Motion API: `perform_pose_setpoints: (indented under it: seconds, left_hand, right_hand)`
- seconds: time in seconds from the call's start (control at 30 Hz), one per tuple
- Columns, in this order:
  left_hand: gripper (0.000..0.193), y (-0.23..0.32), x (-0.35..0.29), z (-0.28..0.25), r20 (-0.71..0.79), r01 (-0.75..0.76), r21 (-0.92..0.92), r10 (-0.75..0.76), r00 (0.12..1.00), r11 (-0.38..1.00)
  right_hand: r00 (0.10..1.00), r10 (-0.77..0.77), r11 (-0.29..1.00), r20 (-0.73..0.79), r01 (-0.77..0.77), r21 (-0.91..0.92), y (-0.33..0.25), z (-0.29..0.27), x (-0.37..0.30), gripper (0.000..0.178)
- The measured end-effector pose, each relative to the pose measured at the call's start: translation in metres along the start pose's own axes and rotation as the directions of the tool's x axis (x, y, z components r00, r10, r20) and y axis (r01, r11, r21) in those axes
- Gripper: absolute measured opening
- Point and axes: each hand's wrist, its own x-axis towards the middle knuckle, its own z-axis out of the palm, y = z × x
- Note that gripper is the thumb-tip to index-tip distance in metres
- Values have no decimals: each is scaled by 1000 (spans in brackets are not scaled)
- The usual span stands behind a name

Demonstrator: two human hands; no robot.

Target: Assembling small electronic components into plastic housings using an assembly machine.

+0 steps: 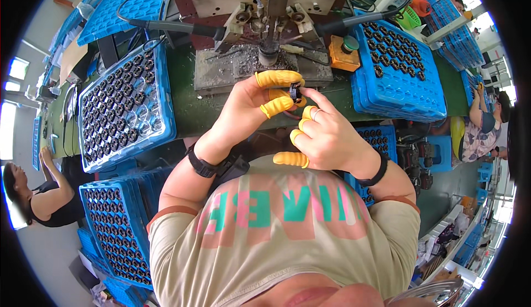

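Observation:
Between the yellow-cotted thumb and fingers of my left hand (pixel 249 105) is a small round black part (pixel 295 92), pinched in front of the machine. The bare index fingertip of my right hand (pixel 326 135) touches or nearly touches that part's right side. Yellow finger cots cover the other visible right fingers, which are partly curled, one stretched to the left; I see nothing held in them. Just beyond my hands stands the bench machine (pixel 269 53), its metal base strewn with grey bits. The black part's details are too small to make out.
A blue tray (pixel 163 122) of black parts lies left, another blue tray stack (pixel 398 94) right. An orange box (pixel 344 58) with a round-lidded jar stands beside the machine. More filled trays (pixel 113 224) are stacked lower left. Other people sit at far left and far right.

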Motion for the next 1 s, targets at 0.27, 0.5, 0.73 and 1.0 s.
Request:
perform_pose_setpoints:
  seconds: [0.27, 0.5, 0.73, 1.0]
  left_hand:
    - [46, -4, -3, -3, -6, 14, 22, -14, 1000, 1000]
    - [47, 1, -4, 0, 11, 38, 19, -38, 999, 999]
    - [48, 6, -3, -1, 25, 67, -69, -65, 998, 995]
    - [44, 9, -2, -2, 84, 62, -116, -52, 995, 991]
  right_hand:
    - [996, 44, 993, -82, -35, 109, 2, -2, 6, 47]
    - [986, 99, 964, -135, -61, 260, 3, -3, 7, 45]
    - [960, 199, 843, -198, -64, 535, 8, -8, 3, 43]
    - [931, 135, 865, -340, 57, 498, 4, -4, 3, 42]
